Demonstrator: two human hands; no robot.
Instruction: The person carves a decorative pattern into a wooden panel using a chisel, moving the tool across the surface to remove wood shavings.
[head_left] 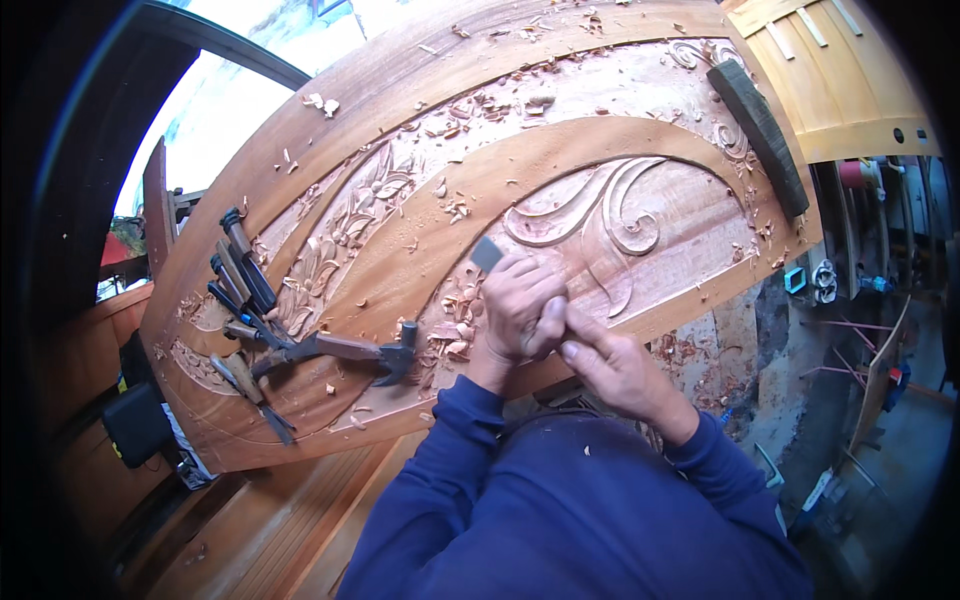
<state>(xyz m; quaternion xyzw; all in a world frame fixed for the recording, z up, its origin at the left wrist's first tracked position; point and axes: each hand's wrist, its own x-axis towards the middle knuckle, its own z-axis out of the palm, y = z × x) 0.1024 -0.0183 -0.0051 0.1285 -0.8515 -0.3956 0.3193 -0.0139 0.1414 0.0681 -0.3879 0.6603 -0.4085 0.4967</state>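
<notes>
Both my hands are closed on a wood chisel, just above a carved wooden panel. The flat grey blade of the chisel sticks out past the knuckles of my left hand, pointing up and left. My right hand grips behind the left, its thumb against it; the handle is hidden in the fingers. Beyond them, a scroll-shaped relief stands out from the lowered ground. Curled shavings heap up left of my left hand. Whether the blade touches the wood I cannot tell.
Left on the panel lie a hammer and several chisels. A dark wooden block rests across its right end. A black box-like object is by the left edge. Light wooden boards stand at the far right.
</notes>
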